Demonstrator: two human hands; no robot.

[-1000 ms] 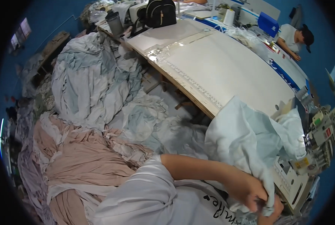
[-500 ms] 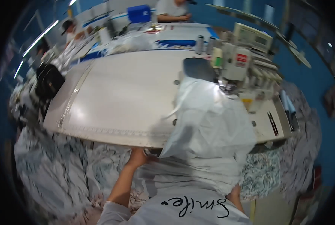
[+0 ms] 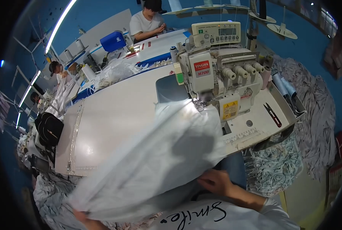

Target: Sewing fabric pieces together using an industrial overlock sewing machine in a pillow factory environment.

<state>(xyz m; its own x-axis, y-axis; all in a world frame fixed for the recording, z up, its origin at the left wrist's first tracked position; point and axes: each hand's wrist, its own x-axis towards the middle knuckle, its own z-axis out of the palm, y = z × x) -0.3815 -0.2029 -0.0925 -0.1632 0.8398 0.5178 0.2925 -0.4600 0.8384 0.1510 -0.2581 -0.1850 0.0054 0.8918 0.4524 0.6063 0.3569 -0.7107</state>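
I see a large pale blue-grey cloth (image 3: 155, 161) spread across the near edge of the white worktable (image 3: 113, 119), its far corner lying right at the needle area of the cream sewing machine (image 3: 217, 76). My right hand (image 3: 215, 182) is tucked against the cloth's near right edge, fingers curled together on the fabric. My left hand (image 3: 83, 216) is at the near left corner, mostly hidden under the cloth, so I cannot tell how its fingers sit. Black scissors (image 3: 272, 114) lie on the table right of the machine, well apart from both hands
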